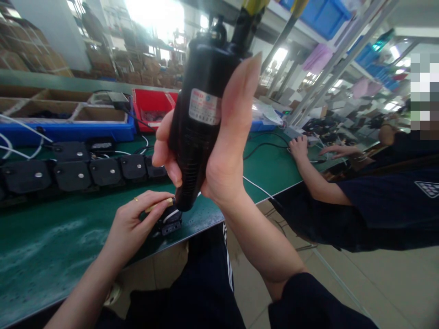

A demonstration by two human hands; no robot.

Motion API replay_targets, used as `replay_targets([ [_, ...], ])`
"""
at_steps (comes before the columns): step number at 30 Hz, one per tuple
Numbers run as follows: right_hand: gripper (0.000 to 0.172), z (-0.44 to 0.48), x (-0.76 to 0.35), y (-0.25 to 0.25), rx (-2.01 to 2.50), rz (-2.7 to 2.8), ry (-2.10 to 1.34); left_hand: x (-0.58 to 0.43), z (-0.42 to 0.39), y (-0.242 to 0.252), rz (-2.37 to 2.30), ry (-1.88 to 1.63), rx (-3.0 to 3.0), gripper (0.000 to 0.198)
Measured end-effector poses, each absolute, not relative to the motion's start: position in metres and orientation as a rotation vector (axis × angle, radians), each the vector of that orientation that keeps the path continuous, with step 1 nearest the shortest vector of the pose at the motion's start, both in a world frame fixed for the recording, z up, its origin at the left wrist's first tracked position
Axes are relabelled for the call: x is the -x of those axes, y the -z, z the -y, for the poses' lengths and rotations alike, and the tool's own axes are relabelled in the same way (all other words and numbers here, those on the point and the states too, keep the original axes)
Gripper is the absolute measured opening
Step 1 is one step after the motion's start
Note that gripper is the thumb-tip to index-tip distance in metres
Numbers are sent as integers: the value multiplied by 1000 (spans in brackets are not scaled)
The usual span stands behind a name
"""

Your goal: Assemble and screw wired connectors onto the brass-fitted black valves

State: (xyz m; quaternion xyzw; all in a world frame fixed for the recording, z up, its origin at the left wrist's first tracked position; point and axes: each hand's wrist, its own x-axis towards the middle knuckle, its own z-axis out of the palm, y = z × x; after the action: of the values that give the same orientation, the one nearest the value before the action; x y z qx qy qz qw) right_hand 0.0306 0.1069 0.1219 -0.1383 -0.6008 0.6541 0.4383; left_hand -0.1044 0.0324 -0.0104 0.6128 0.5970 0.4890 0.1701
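Observation:
My right hand (219,151) is wrapped round a black electric screwdriver (202,114) with a white and red label, held upright over the near edge of the green bench (51,246). Its tip points down onto a small black part (168,221) with a white wire. My left hand (140,214) pinches that small black part from the left, thumb and fingers closed on it, a ring on one finger.
A row of black square parts (78,171) lies across the bench behind my hands. Blue trays with cardboard compartments (68,116) and a red bin (151,107) stand at the back. A co-worker's hands (302,148) rest on the bench to the right.

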Motion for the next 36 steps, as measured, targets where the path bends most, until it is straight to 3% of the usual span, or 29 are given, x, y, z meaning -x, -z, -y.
replay_targets([
  [4, 80, -110, -31, -116, 282, 1557, -1662, 106, -32, 12, -1707, -1382, -1723, 27],
  [10, 61, -102, -32, -108, 214, 1594, -1764, 110, -34, 18, -1710, -1432, -1802, 24],
  [20, 65, -104, -25, -92, 280, 1459, -1681, 106, -33, 11, -1622, -1410, -1846, 18],
  [25, 61, -105, -37, -100, 215, 1452, -1656, 108, -35, 13, -1727, -1340, -1710, 29],
  [30, 68, -95, -56, -124, 208, 1474, -1656, 110, -41, 2, -1688, -1047, -1523, 44],
  [36, 69, -82, -41, -119, 254, 1472, -1718, 96, -44, -6, -1624, -1067, -1586, 40],
])
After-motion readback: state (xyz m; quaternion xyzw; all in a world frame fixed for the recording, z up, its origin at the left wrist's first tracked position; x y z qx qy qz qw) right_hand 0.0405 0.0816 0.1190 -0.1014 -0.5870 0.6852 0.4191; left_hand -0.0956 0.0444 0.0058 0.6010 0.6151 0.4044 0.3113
